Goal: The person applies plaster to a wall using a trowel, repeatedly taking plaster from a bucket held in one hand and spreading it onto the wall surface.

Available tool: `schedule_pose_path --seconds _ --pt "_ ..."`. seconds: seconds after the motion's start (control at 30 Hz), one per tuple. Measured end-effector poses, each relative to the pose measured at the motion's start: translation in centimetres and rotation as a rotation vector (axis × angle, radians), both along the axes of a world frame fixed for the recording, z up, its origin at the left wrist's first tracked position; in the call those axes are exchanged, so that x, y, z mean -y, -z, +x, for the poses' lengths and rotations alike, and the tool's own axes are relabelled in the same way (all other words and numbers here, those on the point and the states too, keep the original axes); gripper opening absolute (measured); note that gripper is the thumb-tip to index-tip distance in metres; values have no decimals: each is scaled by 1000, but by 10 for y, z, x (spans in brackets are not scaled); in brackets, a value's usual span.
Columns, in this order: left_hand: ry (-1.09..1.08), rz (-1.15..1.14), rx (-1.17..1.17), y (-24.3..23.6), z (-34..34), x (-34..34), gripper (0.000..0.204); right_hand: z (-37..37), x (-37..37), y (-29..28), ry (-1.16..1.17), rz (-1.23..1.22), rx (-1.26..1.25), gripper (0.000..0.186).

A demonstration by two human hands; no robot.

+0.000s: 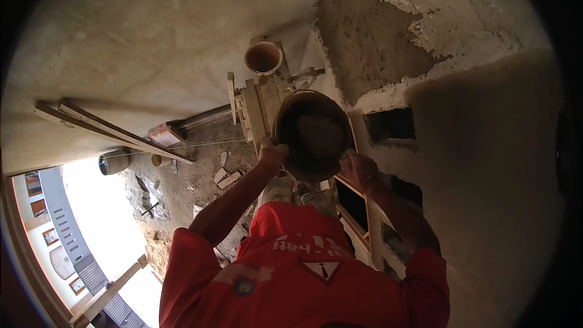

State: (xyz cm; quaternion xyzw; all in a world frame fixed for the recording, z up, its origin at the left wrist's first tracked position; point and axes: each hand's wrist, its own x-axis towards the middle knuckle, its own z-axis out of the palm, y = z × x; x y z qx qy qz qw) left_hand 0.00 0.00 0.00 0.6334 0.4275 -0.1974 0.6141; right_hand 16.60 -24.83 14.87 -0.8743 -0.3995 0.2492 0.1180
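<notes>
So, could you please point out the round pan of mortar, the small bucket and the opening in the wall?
round pan of mortar (316, 136), head view, on the dark mortar inside.
small bucket (263, 58), head view, on its inner wall.
opening in the wall (392, 124), head view, on its dark middle.

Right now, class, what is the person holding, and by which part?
A round pan, held by its rim: the left hand grips one side and the right hand the opposite side.

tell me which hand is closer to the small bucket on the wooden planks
Left. The left hand grips the mortar pan rim nearest the bucket; the right hand holds the opposite rim, farther off.
</notes>
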Motion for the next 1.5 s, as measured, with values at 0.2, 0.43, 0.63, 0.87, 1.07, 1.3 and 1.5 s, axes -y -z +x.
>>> schedule_pose_path --seconds 0.2,0.43,0.63,0.87,1.07,1.3,1.5 --pt "-369 -85 171 -30 0 -16 43 6 -22 -22 -10 -2 -7 46" --pt "-576 -107 99 -86 4 -33 42 32 -71 -138 -40 189 -142 45" --pt "-698 -48 -16 -62 -32 -60 49 56 -109 -258 -151 328 -244 49" --pt "-798 -32 20 -48 -56 -77 49 144 -64 -237 547 234 -565 67" --pt "-765 -62 -113 -43 -68 -81 48 191 22 -322 843 312 411 67" --pt "-404 51 72 -55 -42 -73 23 101 8 -216 277 103 -26 48" --pt "-422 6 135 -62 -12 -50 33 32 -29 -93 -240 -135 374 33"
